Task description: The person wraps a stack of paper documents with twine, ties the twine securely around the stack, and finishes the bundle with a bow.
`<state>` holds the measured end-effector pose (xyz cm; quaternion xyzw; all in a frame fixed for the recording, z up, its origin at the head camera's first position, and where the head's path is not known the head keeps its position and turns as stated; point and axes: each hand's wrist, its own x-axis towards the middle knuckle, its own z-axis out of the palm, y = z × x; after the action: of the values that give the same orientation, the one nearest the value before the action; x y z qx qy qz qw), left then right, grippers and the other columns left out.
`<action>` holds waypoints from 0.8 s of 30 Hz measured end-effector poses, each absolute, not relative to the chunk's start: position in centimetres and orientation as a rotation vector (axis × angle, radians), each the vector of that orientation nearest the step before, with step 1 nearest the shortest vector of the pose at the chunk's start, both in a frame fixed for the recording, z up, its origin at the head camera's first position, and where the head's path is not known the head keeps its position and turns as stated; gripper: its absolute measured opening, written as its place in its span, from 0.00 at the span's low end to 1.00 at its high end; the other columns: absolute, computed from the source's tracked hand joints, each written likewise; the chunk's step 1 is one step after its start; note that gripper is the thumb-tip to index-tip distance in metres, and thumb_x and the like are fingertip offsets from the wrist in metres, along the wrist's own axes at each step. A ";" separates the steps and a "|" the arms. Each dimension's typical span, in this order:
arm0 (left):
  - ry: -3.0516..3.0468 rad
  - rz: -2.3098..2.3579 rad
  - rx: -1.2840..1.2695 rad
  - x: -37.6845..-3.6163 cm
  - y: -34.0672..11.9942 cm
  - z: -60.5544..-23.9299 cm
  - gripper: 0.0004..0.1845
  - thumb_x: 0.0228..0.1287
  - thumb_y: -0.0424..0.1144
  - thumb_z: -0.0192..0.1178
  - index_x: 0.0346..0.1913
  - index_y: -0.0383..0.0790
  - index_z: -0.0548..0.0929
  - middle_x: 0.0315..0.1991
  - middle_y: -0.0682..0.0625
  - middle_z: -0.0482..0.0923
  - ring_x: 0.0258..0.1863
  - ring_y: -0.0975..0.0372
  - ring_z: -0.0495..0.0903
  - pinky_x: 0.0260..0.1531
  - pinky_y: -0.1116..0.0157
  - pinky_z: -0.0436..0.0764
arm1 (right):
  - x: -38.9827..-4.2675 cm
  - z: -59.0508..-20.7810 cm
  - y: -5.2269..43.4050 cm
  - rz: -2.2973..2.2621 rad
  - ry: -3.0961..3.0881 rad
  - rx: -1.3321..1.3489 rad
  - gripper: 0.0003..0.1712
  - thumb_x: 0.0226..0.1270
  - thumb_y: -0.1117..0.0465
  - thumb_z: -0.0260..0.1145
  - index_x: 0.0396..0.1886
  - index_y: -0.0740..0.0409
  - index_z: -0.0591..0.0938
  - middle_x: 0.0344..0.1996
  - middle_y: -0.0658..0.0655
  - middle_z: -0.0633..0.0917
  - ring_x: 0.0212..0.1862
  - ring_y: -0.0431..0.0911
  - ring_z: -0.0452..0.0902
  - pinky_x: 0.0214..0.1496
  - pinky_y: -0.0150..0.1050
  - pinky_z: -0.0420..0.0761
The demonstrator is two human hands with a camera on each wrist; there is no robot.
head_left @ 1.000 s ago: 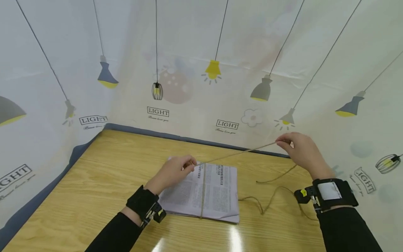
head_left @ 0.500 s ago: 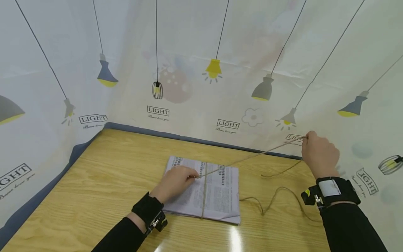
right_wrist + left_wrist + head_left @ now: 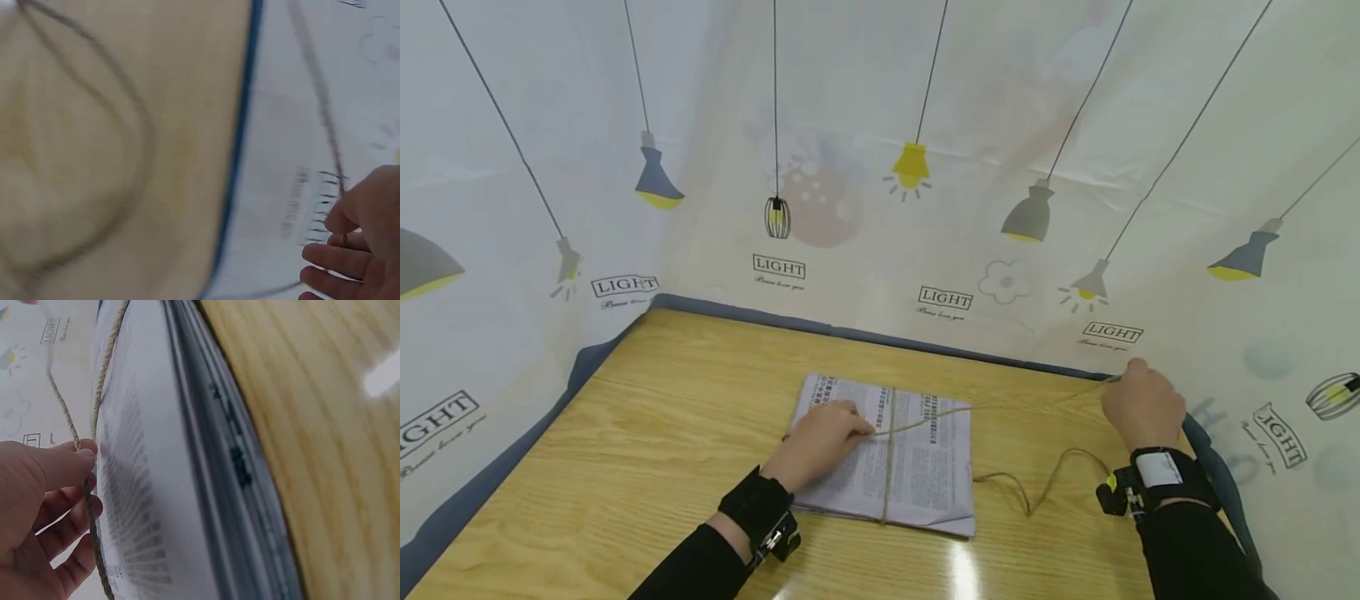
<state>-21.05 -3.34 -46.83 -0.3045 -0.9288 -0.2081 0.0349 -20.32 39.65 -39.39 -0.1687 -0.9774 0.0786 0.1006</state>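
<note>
The flat stack of printed papers (image 3: 887, 454) lies mid-tabletop (image 3: 647, 400). On it, the left hand (image 3: 820, 437) pinches the rough, thin jute twine (image 3: 1000, 407) at the crossing; to the stack's right, the right hand (image 3: 1138, 404) grips the strand. A hard pull could slip the pinch, probably loosening the wrap.

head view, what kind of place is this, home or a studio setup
Most likely a staged recording booth, not a lived-in room. A printed lamp-pattern sheet is hung as walls round a wooden table, and both hands wear wrist cameras: the left hand pins twine on a newspaper bundle, the right hand pulls it.
</note>
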 end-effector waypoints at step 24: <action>-2.816 -0.628 -0.891 -21.4 -2.6 -47.7 0.03 0.64 0.36 0.63 0.37 0.49 0.85 0.33 0.58 0.83 0.34 0.67 0.78 0.37 0.67 0.77 | -15.6 -47.5 39.2 0.406 -3.125 0.182 0.22 0.57 0.73 0.64 0.54 0.62 0.79 0.48 0.63 0.83 0.51 0.61 0.79 0.49 0.58 0.77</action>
<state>-21.40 -2.61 -47.67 -0.2945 -0.9308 -0.2076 0.0609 -15.59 39.18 -47.50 0.0578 -0.9900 0.1287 -0.0072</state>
